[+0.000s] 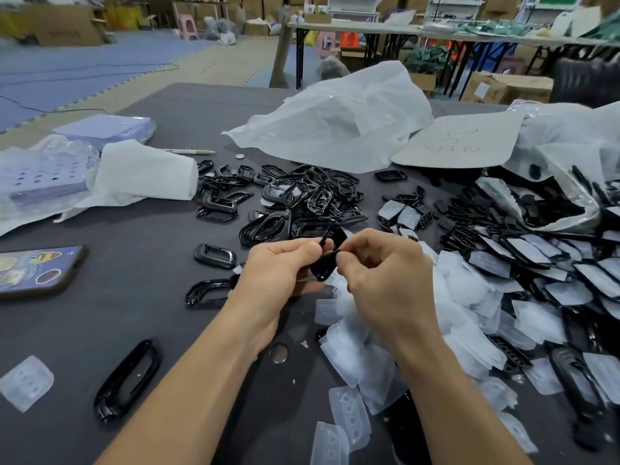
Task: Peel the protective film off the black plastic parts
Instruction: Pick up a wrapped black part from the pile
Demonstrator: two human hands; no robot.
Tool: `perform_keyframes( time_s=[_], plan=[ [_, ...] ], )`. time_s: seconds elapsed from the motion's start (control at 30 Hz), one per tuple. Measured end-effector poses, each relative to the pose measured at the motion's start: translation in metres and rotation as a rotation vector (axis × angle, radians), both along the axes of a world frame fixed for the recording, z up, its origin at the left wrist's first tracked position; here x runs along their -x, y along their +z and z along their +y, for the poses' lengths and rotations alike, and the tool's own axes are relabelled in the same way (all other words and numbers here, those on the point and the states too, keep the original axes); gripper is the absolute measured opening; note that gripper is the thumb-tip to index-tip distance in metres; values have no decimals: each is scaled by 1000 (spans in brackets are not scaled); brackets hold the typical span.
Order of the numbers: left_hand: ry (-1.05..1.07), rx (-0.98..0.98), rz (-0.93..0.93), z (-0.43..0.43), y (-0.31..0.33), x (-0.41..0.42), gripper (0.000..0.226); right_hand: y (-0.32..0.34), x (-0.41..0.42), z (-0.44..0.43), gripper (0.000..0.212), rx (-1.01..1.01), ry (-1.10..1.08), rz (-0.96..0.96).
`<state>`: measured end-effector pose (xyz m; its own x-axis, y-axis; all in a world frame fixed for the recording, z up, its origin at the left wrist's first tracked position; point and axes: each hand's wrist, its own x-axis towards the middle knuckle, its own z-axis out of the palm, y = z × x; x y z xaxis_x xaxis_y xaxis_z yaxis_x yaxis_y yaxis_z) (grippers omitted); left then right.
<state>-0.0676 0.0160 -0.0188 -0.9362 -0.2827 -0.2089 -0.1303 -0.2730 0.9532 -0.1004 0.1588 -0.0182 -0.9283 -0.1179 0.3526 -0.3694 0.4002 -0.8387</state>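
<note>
Dark grey table (151, 313) is carrying everything. A crumpled white plastic bag (335, 125) is lying at the far side. The film-covered parts (536, 263) are spreading across the right side, each black piece showing a cloudy white sheet on its face. Bare black frames (295, 196) are sitting in a tangle mid-table: glossy, oval, open in the middle. Peeled film (369, 347) is heaping up under the right forearm, translucent pieces with round cutouts. A phone (37, 268) is lying at the left edge.

Left hand (281, 273) and right hand (385, 280) are working close together above the table, just in front of the frame tangle. Both are curling in tight, thumbs and forefingers pinching one black part (323, 266) between them: left gripping its side, right nipping at its upper edge. The part is looking glossy black and rounded, mostly hidden by the fingers. Can't tell if film is on it.
</note>
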Motion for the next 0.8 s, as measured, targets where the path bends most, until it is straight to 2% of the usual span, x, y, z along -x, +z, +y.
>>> perform_keyframes(
  time_s=[0.23,0.37,0.6,0.8],
  plan=[
    [-157,164,82,1,-3,-6,36,-5,-2,-4,9,-85,-146,121],
    [-121,213,115,2,-3,-7,38,-3,-5,-4,12,-94,-166,122],
    [-87,193,113,3,-1,-7,38,1,-4,-3,15,-7,-139,51],
    [-51,196,147,5,3,-9,37,1,-5,-3,16,20,-145,68]
  ],
)
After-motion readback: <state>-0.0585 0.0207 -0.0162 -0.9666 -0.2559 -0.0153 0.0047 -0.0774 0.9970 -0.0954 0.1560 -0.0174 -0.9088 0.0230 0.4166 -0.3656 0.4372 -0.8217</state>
